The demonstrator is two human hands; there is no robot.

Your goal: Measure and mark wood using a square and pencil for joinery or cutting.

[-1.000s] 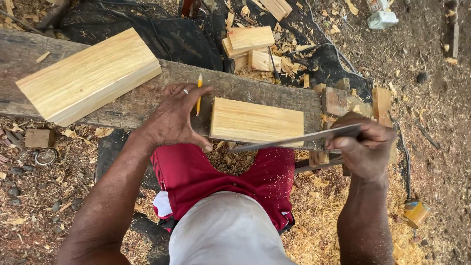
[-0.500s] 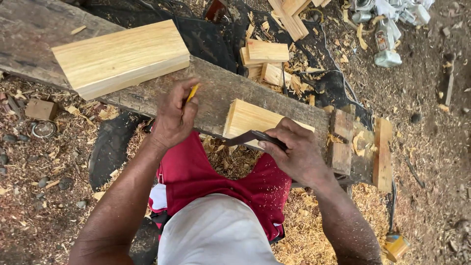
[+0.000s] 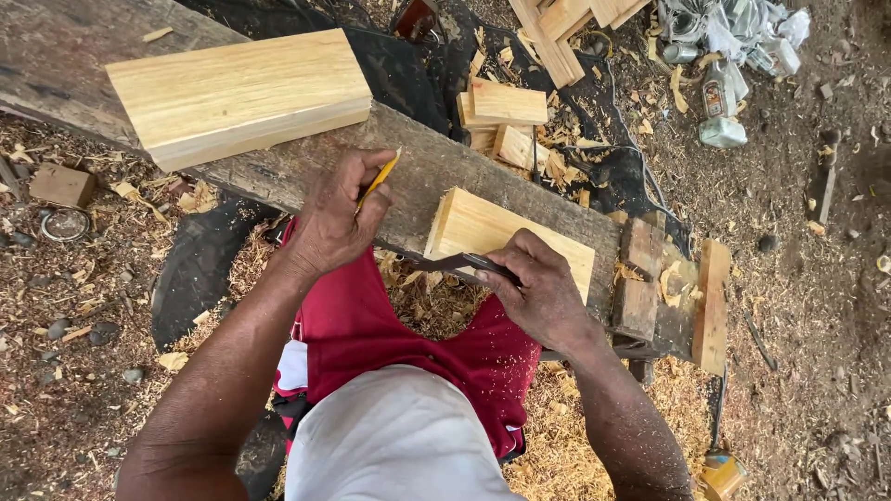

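Head view: hands (image 3: pixel 543 292) over dark tool (image 3: pixel 455 263)

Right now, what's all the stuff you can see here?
Beam: one, dark grey, lying slantwise across the view.
Big board: one, pale yellow, on the beam's left part.
Small board: one, pale yellow, on the beam under the right hand.
Offcuts: several, pale yellow, on the ground beyond the beam.
Bottle: one, clear, upper right ground.
Sawdust: lots, tan, ground all round.
Pencil: one, yellow, in the left hand.
Metal tool: one, dark, flat, held against the small board.
Left hand: holds the pencil.
Right hand: grips the metal tool.
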